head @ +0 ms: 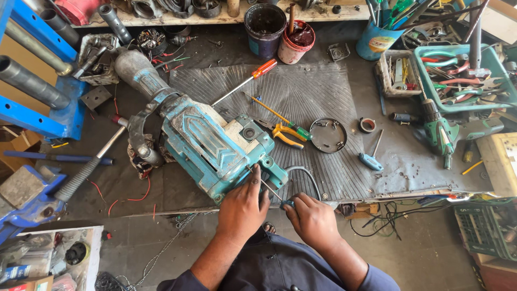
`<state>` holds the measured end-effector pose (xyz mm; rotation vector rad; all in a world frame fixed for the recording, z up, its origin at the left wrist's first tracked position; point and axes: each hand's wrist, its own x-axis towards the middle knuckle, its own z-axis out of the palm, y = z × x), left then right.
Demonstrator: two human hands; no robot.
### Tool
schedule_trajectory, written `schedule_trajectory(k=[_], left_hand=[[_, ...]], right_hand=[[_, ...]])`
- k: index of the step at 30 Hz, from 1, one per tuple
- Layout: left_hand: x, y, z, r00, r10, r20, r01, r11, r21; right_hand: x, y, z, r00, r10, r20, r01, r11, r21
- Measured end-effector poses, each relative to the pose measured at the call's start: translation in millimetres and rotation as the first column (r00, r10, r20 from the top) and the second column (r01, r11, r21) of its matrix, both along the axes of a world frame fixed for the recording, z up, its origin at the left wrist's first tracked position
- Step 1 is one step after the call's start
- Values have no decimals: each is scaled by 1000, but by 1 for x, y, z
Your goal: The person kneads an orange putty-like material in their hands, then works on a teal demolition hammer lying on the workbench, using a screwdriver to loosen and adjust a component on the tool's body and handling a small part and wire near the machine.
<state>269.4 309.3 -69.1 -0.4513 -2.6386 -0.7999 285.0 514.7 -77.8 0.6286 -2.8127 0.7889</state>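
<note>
**Both hands at the near end of the teal demolition hammer**

From my feed, the big teal demolition hammer (207, 141) lies slantwise on the ribbed grey mat (312, 97), its dark nose pointing up and left, its handle end at the near edge of the bench. My left hand (243, 207) rests against that near end, fingers curled loosely over the housing — pressing on it rather than wrapped round anything I can make out. My right hand (311, 218) is closed on a small blue-handled screwdriver (276, 195), whose thin shaft slants up toward the casing just beside the left fingertips. A grey cable (304, 173) loops out of the tool between the two hands.

Further up the mat lie an orange-handled screwdriver (245, 82), yellow-handled pliers (285, 133) and a dark round ring (328, 135) — all well apart from the hands. A green drill (447, 132) lies to the right, near a teal tray of hand tools (458, 75).
</note>
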Motion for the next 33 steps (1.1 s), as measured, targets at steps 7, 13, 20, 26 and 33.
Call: schedule_trajectory(k=[7,13,20,26,33], left_hand=[[-2,-8,11,994,-85,71,90,994,-59],[-4,-11,14,983,-144,111,156,982,-110],[-4,-18,4,988,-138,71,145,983,-109],[4,-36,12,974,-206,100,216,970,-111],[10,-62,16,965,-222,-142,216,975,-57]], right_hand=[[-4,0,-14,940,-66,334,157,955,-253],[-6,-9,-28,602,119,790,549,657,-518],[8,-22,-12,817,-22,577,398,745,-536],[16,-28,-28,631,-44,775,636,602,-483],[18,-63,-7,756,-80,650,557,600,-574]])
